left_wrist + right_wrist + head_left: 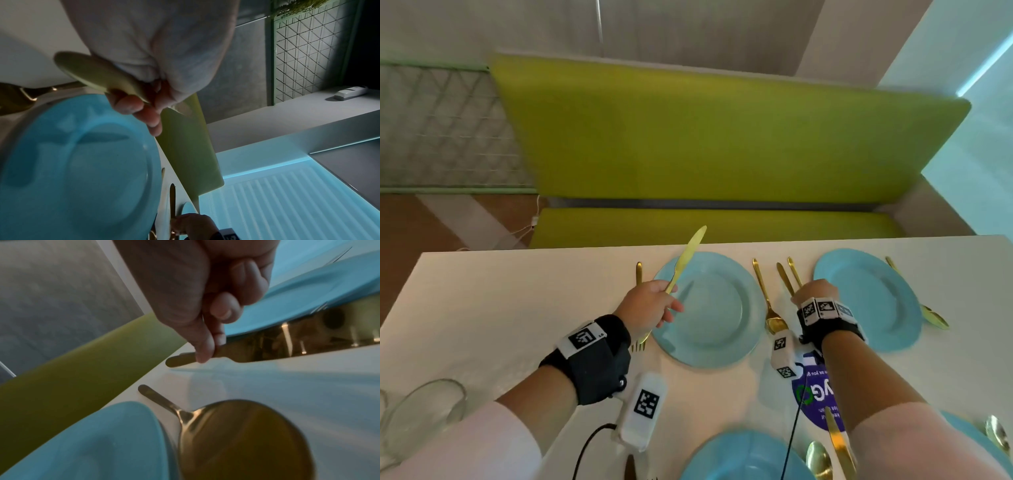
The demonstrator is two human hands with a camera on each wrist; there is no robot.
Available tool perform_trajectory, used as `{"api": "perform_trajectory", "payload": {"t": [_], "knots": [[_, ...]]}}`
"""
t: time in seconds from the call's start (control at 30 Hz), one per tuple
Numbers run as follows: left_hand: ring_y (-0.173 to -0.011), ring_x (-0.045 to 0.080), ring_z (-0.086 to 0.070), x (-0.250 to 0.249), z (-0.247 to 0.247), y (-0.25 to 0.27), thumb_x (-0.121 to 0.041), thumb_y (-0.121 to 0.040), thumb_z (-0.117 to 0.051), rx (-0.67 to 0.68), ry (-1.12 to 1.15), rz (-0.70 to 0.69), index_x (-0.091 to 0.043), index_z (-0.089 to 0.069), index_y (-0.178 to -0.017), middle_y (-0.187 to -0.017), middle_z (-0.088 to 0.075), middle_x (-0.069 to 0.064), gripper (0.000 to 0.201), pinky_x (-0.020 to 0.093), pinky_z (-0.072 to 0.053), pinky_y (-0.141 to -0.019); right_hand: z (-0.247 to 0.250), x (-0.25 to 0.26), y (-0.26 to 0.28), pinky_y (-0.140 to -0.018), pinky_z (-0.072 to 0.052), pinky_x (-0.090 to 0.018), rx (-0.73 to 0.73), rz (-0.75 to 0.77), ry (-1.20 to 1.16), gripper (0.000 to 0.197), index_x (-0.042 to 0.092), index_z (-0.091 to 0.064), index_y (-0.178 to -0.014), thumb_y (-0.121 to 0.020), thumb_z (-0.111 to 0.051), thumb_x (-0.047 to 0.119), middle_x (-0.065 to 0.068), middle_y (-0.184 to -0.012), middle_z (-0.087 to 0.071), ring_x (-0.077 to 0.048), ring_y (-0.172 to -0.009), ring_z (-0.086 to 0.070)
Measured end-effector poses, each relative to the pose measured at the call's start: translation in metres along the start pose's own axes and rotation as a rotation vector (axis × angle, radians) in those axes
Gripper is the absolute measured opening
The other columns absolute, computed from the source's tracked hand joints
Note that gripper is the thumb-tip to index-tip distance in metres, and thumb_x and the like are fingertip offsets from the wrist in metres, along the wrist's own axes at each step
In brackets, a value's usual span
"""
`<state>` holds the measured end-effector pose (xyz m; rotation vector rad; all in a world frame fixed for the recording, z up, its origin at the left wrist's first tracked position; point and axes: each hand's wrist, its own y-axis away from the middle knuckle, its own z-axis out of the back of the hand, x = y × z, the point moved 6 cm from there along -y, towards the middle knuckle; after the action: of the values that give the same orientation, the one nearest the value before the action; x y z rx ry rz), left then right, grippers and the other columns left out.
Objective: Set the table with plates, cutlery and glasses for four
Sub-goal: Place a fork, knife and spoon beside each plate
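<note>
My left hand (667,303) grips a gold knife (688,257) by its middle and holds it in the air over the left rim of the far-left blue plate (722,342), blade pointing away. The wrist view shows the same knife (96,74) above that plate (82,170). My right hand (207,352) pinches the handle of a second gold knife (287,340) lying on the table between the two far plates. A gold spoon (768,301) lies just left of it, its bowl (246,439) close to the wrist camera. A fork (639,274) lies left of the far-left plate.
The far-right blue plate (866,329) has a gold spoon (935,317) on its right. Two near plates (743,455) (979,442) sit at the front edge with a spoon (818,459) and knife (839,445) between them. Glasses (424,411) stand front left. A green bench (722,137) runs behind the table.
</note>
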<state>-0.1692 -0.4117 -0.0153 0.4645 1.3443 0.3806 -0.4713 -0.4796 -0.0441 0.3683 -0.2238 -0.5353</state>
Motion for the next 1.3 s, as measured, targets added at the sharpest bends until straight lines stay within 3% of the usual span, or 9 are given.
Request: {"api": "perform_trajectory", "payload": {"t": [0.1, 0.17, 0.27, 0.4, 0.5, 0.67, 0.87, 1.17, 1.3], "knots": [[-0.059, 0.012, -0.048, 0.001, 0.0, -0.003, -0.005, -0.094, -0.04, -0.001, -0.014, -0.003, -0.012, -0.053, -0.107, -0.083, -0.065, 0.006, 0.02, 0.02, -0.038, -0.051, -0.005, 0.003, -0.006, -0.083, -0.05, -0.025, 0.019, 0.075, 0.072, 0.028, 0.005, -0.064, -0.115, -0.09, -0.057, 0.015, -0.011, -0.117, -0.064, -0.026, -0.109, -0.062], [-0.059, 0.012, -0.049, 0.003, 0.0, -0.004, -0.005, -0.094, -0.04, -0.005, -0.017, -0.002, -0.013, -0.053, -0.107, -0.084, -0.065, 0.007, 0.02, 0.02, -0.039, -0.051, -0.003, 0.001, -0.005, -0.086, -0.054, -0.026, -0.022, 0.034, 0.0, 0.022, 0.007, -0.069, -0.105, -0.089, -0.058, 0.018, -0.008, -0.105, -0.068, -0.023, -0.1, -0.065], [-0.06, 0.012, -0.049, 0.005, 0.0, -0.004, -0.005, -0.095, -0.04, -0.004, -0.017, 0.003, -0.014, -0.053, -0.107, -0.086, -0.065, 0.007, 0.02, 0.02, -0.039, -0.052, -0.005, -0.001, -0.001, -0.077, -0.057, -0.026, -0.037, 0.02, 0.004, 0.012, 0.008, -0.069, -0.088, -0.085, -0.061, 0.015, -0.004, -0.085, -0.066, -0.02, -0.081, -0.065], [-0.06, 0.012, -0.048, 0.006, 0.001, -0.002, -0.005, -0.095, -0.039, -0.014, -0.024, 0.005, -0.013, -0.053, -0.108, -0.084, -0.065, 0.006, 0.021, 0.019, -0.039, -0.051, -0.004, -0.003, -0.005, -0.075, -0.058, -0.032, -0.069, -0.006, -0.097, 0.007, 0.005, -0.066, -0.08, -0.083, -0.065, 0.012, -0.01, -0.083, -0.067, -0.026, -0.079, -0.066], [-0.06, 0.011, -0.048, 0.008, 0.003, -0.002, -0.004, -0.095, -0.038, -0.022, -0.024, 0.014, -0.013, -0.053, -0.109, -0.083, -0.065, 0.005, 0.022, 0.019, -0.039, -0.05, -0.003, -0.003, -0.01, -0.065, -0.052, -0.028, -0.101, -0.024, -0.151, 0.02, 0.008, -0.056, -0.067, -0.084, -0.066, 0.012, -0.009, -0.074, -0.061, -0.027, -0.07, -0.06], [-0.06, 0.011, -0.048, 0.008, 0.005, -0.002, -0.004, -0.095, -0.038, -0.03, -0.024, 0.015, -0.013, -0.053, -0.109, -0.083, -0.064, 0.005, 0.022, 0.019, -0.039, -0.051, -0.006, -0.001, -0.015, -0.066, -0.052, -0.029, -0.101, -0.021, -0.145, 0.015, 0.007, -0.059, -0.071, -0.083, -0.066, 0.012, -0.011, -0.079, -0.064, -0.028, -0.07, -0.06], [-0.059, 0.011, -0.048, 0.007, 0.005, -0.003, -0.003, -0.095, -0.038, -0.035, -0.025, 0.01, -0.014, -0.053, -0.108, -0.082, -0.064, 0.004, 0.023, 0.018, -0.039, -0.05, -0.005, -0.002, -0.024, -0.062, -0.046, -0.028, -0.112, -0.026, -0.158, 0.028, 0.009, -0.05, -0.062, -0.084, -0.066, 0.014, -0.012, -0.08, -0.062, -0.028, -0.071, -0.057], [-0.058, 0.011, -0.049, 0.007, -0.002, -0.004, -0.002, -0.093, -0.039, -0.021, -0.026, 0.014, -0.013, -0.053, -0.107, -0.081, -0.064, 0.004, 0.022, 0.014, -0.04, -0.045, -0.005, -0.003, -0.028, -0.06, -0.045, -0.028, -0.133, -0.027, -0.136, 0.031, 0.011, -0.048, -0.059, -0.085, -0.064, 0.013, -0.01, -0.075, -0.059, -0.027, -0.069, -0.057], [-0.059, 0.011, -0.049, 0.007, -0.003, -0.003, -0.003, -0.094, -0.038, -0.012, -0.033, 0.013, -0.013, -0.053, -0.107, -0.082, -0.064, 0.004, 0.022, 0.016, -0.041, -0.048, -0.005, -0.003, -0.028, -0.06, -0.045, -0.028, -0.132, -0.019, -0.124, 0.033, 0.011, -0.046, -0.058, -0.085, -0.065, 0.013, -0.012, -0.08, -0.065, -0.027, -0.069, -0.057]]}}
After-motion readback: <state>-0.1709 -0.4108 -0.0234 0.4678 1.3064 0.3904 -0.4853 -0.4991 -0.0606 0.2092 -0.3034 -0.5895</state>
